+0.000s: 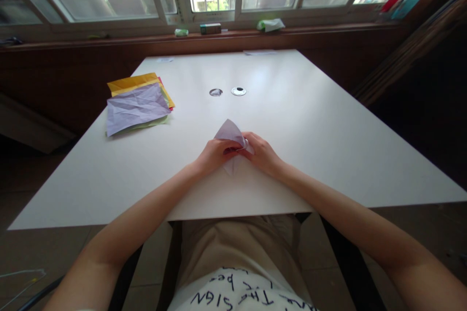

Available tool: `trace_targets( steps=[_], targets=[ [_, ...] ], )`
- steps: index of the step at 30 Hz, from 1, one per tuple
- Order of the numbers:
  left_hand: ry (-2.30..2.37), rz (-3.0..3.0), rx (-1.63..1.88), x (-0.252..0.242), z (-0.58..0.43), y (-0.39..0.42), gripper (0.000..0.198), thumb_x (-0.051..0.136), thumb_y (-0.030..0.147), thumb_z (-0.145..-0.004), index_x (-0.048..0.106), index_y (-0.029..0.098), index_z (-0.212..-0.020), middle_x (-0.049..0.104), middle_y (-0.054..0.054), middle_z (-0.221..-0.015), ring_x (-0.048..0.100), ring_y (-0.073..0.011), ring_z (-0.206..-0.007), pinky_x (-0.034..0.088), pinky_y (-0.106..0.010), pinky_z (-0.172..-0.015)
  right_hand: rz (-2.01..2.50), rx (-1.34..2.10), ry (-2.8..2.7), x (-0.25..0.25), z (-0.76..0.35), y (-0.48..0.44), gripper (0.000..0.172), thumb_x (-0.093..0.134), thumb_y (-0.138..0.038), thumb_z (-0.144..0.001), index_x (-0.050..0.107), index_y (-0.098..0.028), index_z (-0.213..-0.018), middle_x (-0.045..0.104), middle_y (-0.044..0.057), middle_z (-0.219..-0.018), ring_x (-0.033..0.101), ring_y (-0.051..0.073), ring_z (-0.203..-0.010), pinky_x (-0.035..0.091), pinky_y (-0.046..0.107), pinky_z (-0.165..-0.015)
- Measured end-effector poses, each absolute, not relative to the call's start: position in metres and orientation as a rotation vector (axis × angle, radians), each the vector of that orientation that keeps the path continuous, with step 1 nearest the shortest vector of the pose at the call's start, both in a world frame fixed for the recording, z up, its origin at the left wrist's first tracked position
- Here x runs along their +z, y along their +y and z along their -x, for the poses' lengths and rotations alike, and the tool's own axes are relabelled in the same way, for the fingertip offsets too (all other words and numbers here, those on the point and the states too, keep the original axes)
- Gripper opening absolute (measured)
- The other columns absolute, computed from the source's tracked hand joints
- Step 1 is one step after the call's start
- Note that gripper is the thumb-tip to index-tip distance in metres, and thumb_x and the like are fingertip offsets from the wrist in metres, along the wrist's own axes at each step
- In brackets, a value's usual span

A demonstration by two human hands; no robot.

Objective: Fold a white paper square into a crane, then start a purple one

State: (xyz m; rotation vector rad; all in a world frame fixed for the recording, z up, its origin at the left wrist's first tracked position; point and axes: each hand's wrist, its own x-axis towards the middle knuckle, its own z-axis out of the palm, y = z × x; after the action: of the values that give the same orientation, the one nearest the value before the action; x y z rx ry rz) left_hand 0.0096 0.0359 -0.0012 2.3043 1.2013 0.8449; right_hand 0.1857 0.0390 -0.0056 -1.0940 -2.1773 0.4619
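Centrally, one folded lilac sheet point(229, 129) is gripped by two hands, its sides pinched in the fingers of the left hand point(214, 153) and the right hand point(260, 151); it is held over the near half of one white table point(310, 121); two round fittings point(238, 91) are set beyond it; one lilac paper point(136, 106) is stacked at left, over one yellow envelope point(131, 82).

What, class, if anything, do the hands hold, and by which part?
Folded pale purple paper, held around its middle by the left hand and right hand.
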Motion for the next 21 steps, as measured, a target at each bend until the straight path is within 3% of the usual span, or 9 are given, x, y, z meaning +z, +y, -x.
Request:
trace_targets(
  steps=[10, 16, 21],
  targets=[
    [1.149, -2.354, 0.869, 0.000, -0.009, 0.034, 0.009, 0.058, 0.021, -0.076, 0.059, 0.017, -0.084, 0.064, -0.001, -0.082, 0.058, -0.0091, -0.065, 0.046, -0.020, -0.063, 1.175, 0.461, -2.194, -0.007, -0.187, 0.043, 0.032, 0.057, -0.023, -0.074, 0.048, -0.021, -0.105, 0.061, 0.008, -0.102, 0.055, 0.024, -0.096, 0.044, 0.039, -0.082],
    [1.416, -2.662, 0.809, 0.006, -0.009, 0.031, 0.011, 0.060, 0.027, -0.075, 0.054, 0.018, -0.074, 0.058, -0.002, -0.076, 0.055, -0.0151, -0.075, 0.039, -0.025, -0.065, 1.202, 0.466, -2.175, -0.005, -0.186, 0.043, 0.035, 0.056, -0.021, -0.073, 0.046, -0.021, -0.107, 0.061, 0.007, -0.101, 0.056, 0.024, -0.095, 0.045, 0.038, -0.079],
    [1.460, -2.716, 0.728, 0.009, -0.008, 0.030, 0.010, 0.059, 0.029, -0.076, 0.060, 0.020, -0.078, 0.062, -0.002, -0.079, 0.055, -0.0170, -0.080, 0.035, -0.029, -0.070, 1.232, 0.460, -2.154, -0.005, -0.185, 0.043, 0.037, 0.056, -0.023, -0.073, 0.046, -0.020, -0.108, 0.061, 0.008, -0.102, 0.056, 0.025, -0.095, 0.044, 0.038, -0.079]
  ],
)
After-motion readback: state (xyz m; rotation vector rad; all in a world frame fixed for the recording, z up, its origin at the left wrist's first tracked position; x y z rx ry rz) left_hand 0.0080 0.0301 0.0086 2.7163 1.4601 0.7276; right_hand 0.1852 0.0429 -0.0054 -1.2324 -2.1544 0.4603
